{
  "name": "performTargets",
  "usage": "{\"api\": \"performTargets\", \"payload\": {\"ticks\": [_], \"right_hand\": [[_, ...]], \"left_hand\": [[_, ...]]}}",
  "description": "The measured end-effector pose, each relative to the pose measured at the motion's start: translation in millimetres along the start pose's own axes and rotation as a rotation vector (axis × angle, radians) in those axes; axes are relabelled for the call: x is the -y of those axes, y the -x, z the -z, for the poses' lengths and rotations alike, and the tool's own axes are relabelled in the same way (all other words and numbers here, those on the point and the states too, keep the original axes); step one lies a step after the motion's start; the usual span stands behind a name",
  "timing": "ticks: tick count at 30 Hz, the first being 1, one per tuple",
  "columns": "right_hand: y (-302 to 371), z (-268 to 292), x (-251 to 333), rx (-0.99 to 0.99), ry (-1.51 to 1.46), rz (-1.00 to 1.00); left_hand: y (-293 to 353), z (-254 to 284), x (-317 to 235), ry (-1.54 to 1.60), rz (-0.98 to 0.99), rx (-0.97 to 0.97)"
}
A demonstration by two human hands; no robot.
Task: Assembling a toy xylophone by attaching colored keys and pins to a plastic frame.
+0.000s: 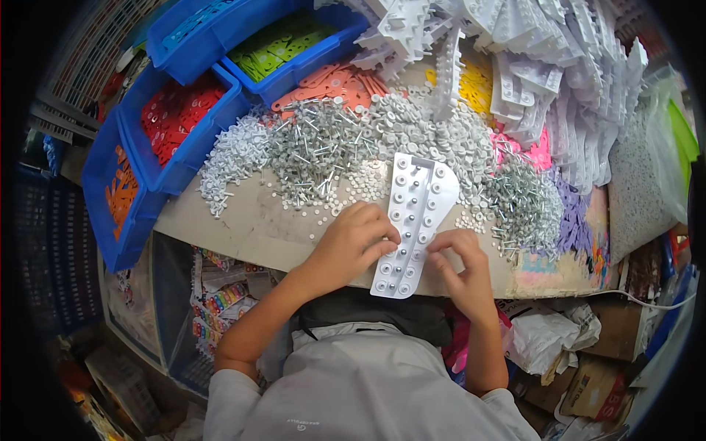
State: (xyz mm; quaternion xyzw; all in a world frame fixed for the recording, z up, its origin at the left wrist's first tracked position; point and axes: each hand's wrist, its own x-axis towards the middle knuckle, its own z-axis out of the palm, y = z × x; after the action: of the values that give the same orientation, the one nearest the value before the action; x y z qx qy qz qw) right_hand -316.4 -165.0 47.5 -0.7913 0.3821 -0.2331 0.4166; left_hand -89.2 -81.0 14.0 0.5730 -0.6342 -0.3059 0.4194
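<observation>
A long white plastic panel (407,220), wider and rounded at its far right, lies tilted across the table's front edge. Round white rings line both sides of it, and a row of metal balls or pin heads runs down its middle channel. At its left edge my left hand (357,242) is closed, thumb and curled fingertips on the panel. By the lower right edge, my right hand (465,268) has its thumb and forefinger bent close together; anything between them is too small to make out. Small white caps (368,176) lie scattered beyond my left hand.
Metal pins (316,151) and white plastic studs (235,158) are heaped at left, with more pins (526,206) at right. Blue bins (151,209) hold coloured flat pieces. White toothed panels (544,66) are stacked behind. Purple pieces (573,220) and a clear bag (640,176) stand far right.
</observation>
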Motion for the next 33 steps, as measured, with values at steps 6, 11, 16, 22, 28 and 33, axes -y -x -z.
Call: {"api": "performTargets", "payload": {"ticks": [6,11,16,22,28,33], "right_hand": [[6.2,-13.6,2.5,0.152,0.061,0.034],[5.6,-19.8,0.1,0.055,0.066,0.018],[8.5,-23.7,-1.5,0.024,0.079,-0.025],[13.2,-32.6,-12.2,-0.076,0.318,0.261],[8.8,-26.3,-7.4,-0.056,0.443,0.388],[7.9,-25.8,-1.7,-0.016,0.551,0.425]], "left_hand": [[13.0,-11.7,4.2,0.064,0.052,0.039],[11.8,-17.7,-1.9,0.029,0.097,-0.038],[14.4,-21.0,-7.5,-0.034,0.159,-0.047],[26.5,-35.0,15.6,-0.084,-0.066,-0.244],[10.9,-25.7,20.9,0.029,0.02,-0.25],[-55.3,6.0,39.6,-0.537,-0.142,-0.421]]}}
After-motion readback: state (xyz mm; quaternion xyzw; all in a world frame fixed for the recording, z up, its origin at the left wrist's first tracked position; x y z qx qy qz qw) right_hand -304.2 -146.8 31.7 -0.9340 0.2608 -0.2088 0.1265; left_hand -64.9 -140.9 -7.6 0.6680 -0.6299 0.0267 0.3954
